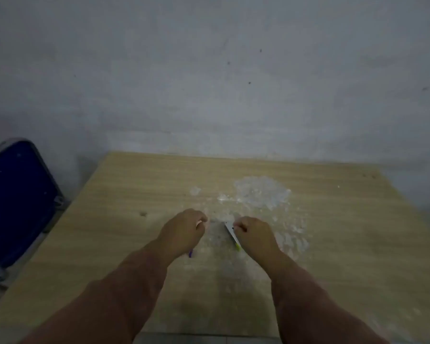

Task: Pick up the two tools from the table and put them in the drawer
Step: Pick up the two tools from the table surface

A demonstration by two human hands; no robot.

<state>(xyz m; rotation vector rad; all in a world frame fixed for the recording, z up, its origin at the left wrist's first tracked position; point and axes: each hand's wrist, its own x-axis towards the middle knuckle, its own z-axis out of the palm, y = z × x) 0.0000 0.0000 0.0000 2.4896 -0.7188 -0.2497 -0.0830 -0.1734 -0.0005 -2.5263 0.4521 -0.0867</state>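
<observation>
Both my hands rest on the wooden table (333, 244) near its middle. My left hand (184, 229) is curled over a tool; only its purple end (190, 254) sticks out below the wrist. My right hand (255, 234) is closed around a second tool (231, 234) with a pale metal blade and a yellow-green end, which lies slanted just left of the hand. The image is blurred, so I cannot tell what kind of tools they are. No drawer is in view.
A patch of white flaky residue (261, 194) covers the tabletop beyond my hands. A blue chair (18, 202) stands at the table's left side. A grey wall (209, 83) rises right behind the table's far edge.
</observation>
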